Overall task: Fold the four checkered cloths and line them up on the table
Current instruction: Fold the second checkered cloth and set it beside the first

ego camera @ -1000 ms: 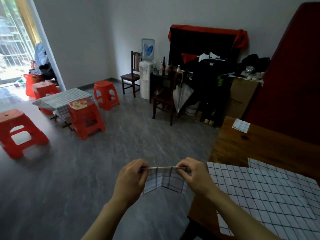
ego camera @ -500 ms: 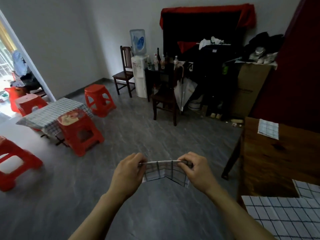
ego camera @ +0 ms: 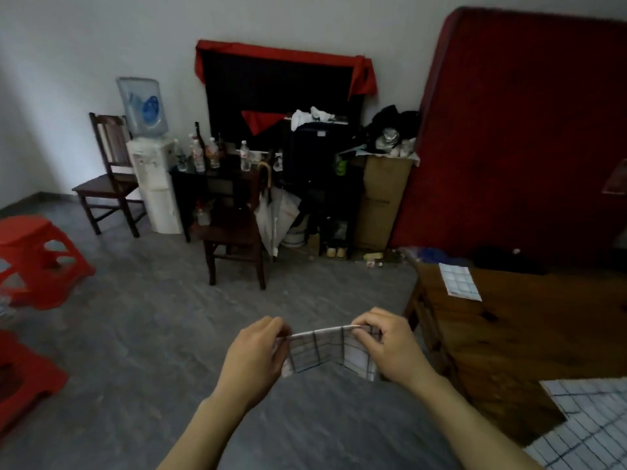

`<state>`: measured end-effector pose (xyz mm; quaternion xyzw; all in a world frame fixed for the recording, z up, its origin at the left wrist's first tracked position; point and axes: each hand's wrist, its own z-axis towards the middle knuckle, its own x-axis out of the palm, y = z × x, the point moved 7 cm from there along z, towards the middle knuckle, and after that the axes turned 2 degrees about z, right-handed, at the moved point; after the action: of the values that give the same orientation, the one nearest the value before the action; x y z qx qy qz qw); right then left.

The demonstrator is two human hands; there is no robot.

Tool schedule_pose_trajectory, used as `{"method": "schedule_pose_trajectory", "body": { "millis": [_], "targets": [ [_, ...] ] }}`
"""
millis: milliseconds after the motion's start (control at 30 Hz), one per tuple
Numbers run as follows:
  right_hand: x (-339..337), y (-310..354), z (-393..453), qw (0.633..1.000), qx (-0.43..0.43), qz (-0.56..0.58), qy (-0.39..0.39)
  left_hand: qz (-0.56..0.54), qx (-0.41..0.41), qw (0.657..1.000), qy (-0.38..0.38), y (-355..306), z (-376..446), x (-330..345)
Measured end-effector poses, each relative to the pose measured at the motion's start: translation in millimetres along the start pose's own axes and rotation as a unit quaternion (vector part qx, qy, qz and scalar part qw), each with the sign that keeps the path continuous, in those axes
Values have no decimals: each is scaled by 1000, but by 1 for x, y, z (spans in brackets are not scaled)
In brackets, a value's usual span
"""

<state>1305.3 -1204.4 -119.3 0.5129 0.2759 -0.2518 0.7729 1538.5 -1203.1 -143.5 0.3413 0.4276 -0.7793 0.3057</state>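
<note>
My left hand [ego camera: 252, 356] and right hand [ego camera: 395, 347] pinch the folded cloth [ego camera: 327, 352] tight. The table [ego camera: 509, 340] waits at two o'clock, nearer my right hand.

Only two forearms and two hands of the person are in view, entering from about 6 o'clock. The left hand [ego camera: 252, 356] and the right hand [ego camera: 390, 347] are both bare: no glove, ring, watch or bracelet shows on either. Both forearms are uncovered from the wrist back to the picture's lower edge, with no sleeve or cuff showing, and the fingernails that can be seen look short and unpainted.
</note>
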Motion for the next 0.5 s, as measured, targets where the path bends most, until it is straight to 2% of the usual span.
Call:
{"method": "schedule_pose_trajectory", "body": {
  "millis": [133,267,500],
  "targets": [
    [-1,3,47,998,27,-45,-41,-6,78,997,24,35,74,-5],
    [-2,-8,76,993,58,-66,-80,-55,103,993,35,51,129,5],
    [-18,-83,115,979,140,-62,-133,-106,150,978,101,55,226,75]
  ]
}}
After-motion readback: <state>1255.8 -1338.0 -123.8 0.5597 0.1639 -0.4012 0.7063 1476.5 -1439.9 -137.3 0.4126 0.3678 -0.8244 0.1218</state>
